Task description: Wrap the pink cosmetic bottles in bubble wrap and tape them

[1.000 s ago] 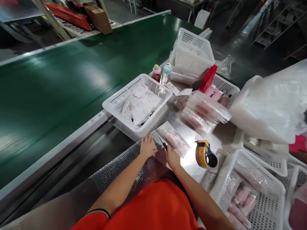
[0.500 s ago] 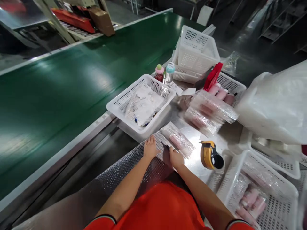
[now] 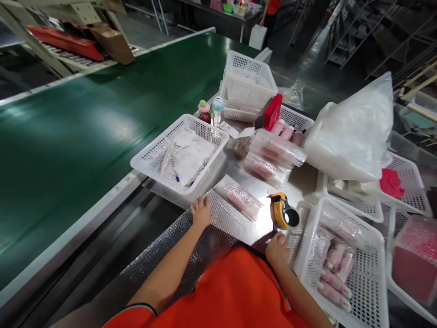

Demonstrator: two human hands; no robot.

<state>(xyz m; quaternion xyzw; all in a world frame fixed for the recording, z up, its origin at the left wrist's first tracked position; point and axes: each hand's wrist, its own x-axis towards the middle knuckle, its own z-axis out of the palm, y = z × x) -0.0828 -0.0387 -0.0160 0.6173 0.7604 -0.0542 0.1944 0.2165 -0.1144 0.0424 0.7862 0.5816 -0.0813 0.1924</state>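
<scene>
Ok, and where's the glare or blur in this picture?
Head view: glare whites out the metal tabletop beside the tape dispenser; head view: small glints on the bubble wrap sheet under the left hand; head view: softer shine on the green belt; head view: the stacked wrapped packs look slightly smeared.

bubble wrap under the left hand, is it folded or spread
Spread: the bubble wrap runs out as a long, flat sheet on both sides of the left hand.

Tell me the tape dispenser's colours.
The tape dispenser is yellow-orange and black, best seen in the head view.
</scene>
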